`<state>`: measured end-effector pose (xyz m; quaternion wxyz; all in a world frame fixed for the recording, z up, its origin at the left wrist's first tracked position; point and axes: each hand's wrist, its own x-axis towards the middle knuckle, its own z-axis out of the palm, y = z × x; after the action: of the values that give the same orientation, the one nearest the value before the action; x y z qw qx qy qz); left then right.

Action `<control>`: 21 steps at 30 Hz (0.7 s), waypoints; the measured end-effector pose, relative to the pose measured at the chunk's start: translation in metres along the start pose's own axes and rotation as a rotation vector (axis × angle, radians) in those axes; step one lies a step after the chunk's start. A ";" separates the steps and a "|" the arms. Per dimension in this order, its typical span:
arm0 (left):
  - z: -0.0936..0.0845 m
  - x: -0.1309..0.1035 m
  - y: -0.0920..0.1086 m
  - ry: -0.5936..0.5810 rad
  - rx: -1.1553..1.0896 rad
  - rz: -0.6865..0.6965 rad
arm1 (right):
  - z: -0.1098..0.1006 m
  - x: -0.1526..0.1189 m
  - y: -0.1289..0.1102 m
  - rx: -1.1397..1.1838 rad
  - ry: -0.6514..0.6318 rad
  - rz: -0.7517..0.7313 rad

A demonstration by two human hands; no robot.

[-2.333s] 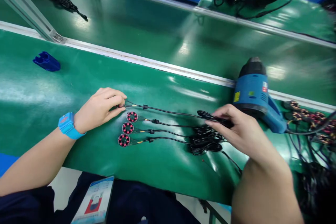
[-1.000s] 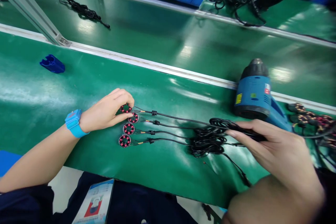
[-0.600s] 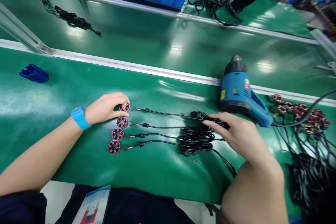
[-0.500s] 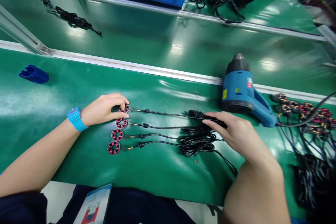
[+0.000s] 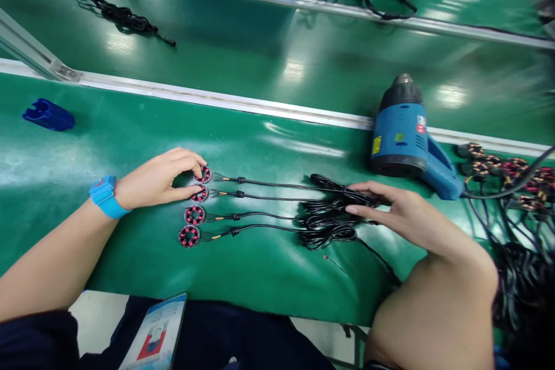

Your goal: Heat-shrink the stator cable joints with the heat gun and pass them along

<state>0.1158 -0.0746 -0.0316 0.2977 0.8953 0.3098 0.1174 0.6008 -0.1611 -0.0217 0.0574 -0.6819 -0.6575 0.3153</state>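
Observation:
Several ring-shaped motor stators with red-and-black windings lie in a column on the green bench, each wired to a black cable running right. My left hand has its fingertips on the top stator and its thumb on the second stator, pinching across both. Below them lie the third stator and the bottom stator, untouched. On the right, my right hand closes its thumb and fingers about the upper coiled cables. The lower cable coils lie just beneath; what the curled fingers cover is hidden.
A blue heat gun stands nozzle up behind my right hand. Farther right are a heap of stators and cables. A blue plastic cup lies at the left. A metal rail crosses behind.
The second stator and its cable have moved up against the top one, widening the gap to the third. My right thumb has shifted down across the second coil. The view has tilted slightly.

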 end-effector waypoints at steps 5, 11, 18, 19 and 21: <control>0.000 -0.001 -0.003 0.004 0.013 -0.029 | -0.003 0.002 -0.002 0.052 0.009 0.021; 0.000 -0.003 -0.004 -0.017 0.022 -0.072 | -0.004 0.001 -0.007 0.070 0.003 0.051; -0.002 -0.003 -0.004 -0.045 0.050 -0.068 | -0.001 0.002 0.000 0.088 -0.008 0.115; -0.002 -0.003 -0.004 -0.043 0.056 -0.067 | -0.001 0.003 0.001 0.094 -0.011 0.113; -0.002 -0.003 -0.004 -0.040 0.063 -0.065 | 0.000 0.004 0.003 0.106 -0.022 0.104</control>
<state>0.1104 -0.0733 -0.0319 0.2790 0.8960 0.3360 0.0797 0.6031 -0.1577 -0.0241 0.0697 -0.7077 -0.6040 0.3599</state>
